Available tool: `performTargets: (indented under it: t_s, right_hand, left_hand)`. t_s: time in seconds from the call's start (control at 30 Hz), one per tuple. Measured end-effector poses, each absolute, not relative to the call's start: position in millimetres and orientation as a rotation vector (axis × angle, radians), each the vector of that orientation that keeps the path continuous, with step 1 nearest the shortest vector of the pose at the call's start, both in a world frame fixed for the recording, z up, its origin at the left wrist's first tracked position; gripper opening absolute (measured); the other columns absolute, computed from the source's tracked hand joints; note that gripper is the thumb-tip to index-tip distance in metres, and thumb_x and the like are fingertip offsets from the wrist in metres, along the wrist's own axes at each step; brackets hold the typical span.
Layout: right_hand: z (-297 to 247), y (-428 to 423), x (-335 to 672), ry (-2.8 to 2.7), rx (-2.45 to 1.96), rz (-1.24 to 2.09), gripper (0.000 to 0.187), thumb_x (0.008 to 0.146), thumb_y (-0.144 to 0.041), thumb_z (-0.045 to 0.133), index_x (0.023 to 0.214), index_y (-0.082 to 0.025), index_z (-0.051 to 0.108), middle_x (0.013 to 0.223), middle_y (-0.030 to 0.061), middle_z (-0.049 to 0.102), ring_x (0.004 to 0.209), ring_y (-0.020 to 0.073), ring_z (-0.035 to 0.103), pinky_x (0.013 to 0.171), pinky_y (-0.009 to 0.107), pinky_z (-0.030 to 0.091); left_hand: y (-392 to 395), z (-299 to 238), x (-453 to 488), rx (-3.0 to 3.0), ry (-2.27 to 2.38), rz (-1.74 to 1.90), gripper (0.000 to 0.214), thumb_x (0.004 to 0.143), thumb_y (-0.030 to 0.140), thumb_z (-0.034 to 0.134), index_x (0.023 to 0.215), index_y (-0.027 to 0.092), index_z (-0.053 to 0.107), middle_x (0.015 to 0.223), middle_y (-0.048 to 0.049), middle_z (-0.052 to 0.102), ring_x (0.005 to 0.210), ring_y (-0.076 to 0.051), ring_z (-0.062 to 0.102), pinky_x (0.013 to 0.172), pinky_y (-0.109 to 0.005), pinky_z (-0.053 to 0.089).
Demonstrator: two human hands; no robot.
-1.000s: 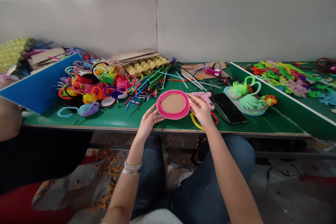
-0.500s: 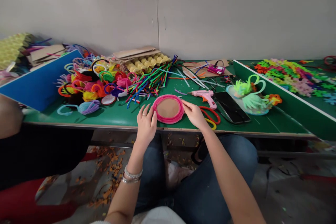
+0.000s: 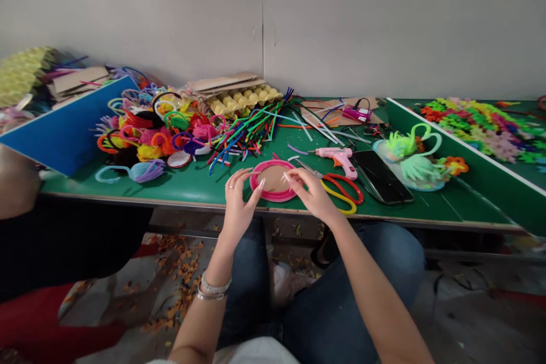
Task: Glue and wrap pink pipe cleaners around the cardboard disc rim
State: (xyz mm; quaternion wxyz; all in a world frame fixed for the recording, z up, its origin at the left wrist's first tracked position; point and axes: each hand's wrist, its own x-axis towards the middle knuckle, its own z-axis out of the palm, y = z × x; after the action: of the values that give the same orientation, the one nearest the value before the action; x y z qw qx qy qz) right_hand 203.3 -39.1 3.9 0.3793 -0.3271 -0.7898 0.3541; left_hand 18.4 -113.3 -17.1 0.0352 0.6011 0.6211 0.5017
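Green worktop (image 3: pixel 191 185), total craft mess. Cardboard disc (image 3: pixel 273 181) with fuzzy pink rim sits near the front edge, my left hand (image 3: pixel 237 205) and right hand (image 3: pixel 313 193) fingers loosely spread, just touching it. Light, bendy; grab by the rim.

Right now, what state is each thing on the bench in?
Pink-rimmed cardboard disc: flat on green table.
Left hand: open, fingertips at disc rim.
Right hand: open, fingertips on disc.
Pink glue gun: lying down, unheld.
Scissors: lying down, unheld.
Phone: screen dark.
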Motion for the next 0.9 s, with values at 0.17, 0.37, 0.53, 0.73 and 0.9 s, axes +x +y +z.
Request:
performTargets:
  t_s: [0.17,0.37,0.53,0.73,0.9]
  right_hand:
    - [7.5,-52.9,194.1,-2.115,-0.685,1.113,0.025,0.093,-0.038,0.042,0.108,-0.022,0.054,0.104,0.0045,0.061,0.089,0.0136,0.057,0.079,0.026,0.045]
    - [5.3,-59.2,191.8,-2.101,-0.573,1.089,0.02,0.092,-0.033,0.045,0.08,-0.019,0.052,0.076,-0.0003,0.057,0.072,0.0111,0.053,0.068,0.023,0.041]
    - [2.6,-69.6,184.0,-1.994,-0.524,0.975,0.024,0.093,-0.03,0.043,0.074,-0.02,0.051,0.067,-0.0012,0.054,0.063,0.0103,0.049,0.061,0.023,0.038]
    - [-0.2,-78.2,176.1,-1.858,-0.53,1.087,0.029,0.094,-0.034,0.041,0.069,-0.02,0.048,0.059,-0.0033,0.046,0.053,0.009,0.043,0.054,0.024,0.034]
    - [-2.3,-83.0,168.3,-1.611,-0.534,1.445,0.035,0.091,-0.047,0.043,0.068,-0.02,0.045,0.052,-0.0064,0.038,0.043,0.0069,0.032,0.042,0.022,0.027]
  left_hand:
    - [-115.2,-16.7,29.1,1.889,1.757,1.55,0.029,0.085,0.033,0.058,0.111,0.022,0.053,0.12,-0.0099,0.059,0.121,-0.022,0.048,0.104,-0.043,0.034]
    - [-126.6,-16.3,34.3,1.726,1.54,1.527,0.038,0.081,0.031,0.063,0.116,0.022,0.051,0.124,-0.0098,0.055,0.122,-0.022,0.046,0.105,-0.041,0.033]
    - [-139.2,-15.1,46.6,1.239,1.149,1.609,0.029,0.081,0.032,0.064,0.106,0.022,0.054,0.108,-0.0047,0.059,0.098,-0.015,0.056,0.08,-0.026,0.045]
    - [-139.0,-23.4,63.1,0.775,0.87,1.546,0.03,0.076,0.036,0.069,0.1,0.021,0.058,0.095,-0.0007,0.055,0.077,-0.008,0.051,0.063,-0.018,0.04]
    - [-136.1,-25.5,67.5,0.59,0.756,1.509,0.033,0.071,0.036,0.074,0.095,0.021,0.058,0.086,0.0016,0.053,0.073,-0.006,0.05,0.066,-0.018,0.04]
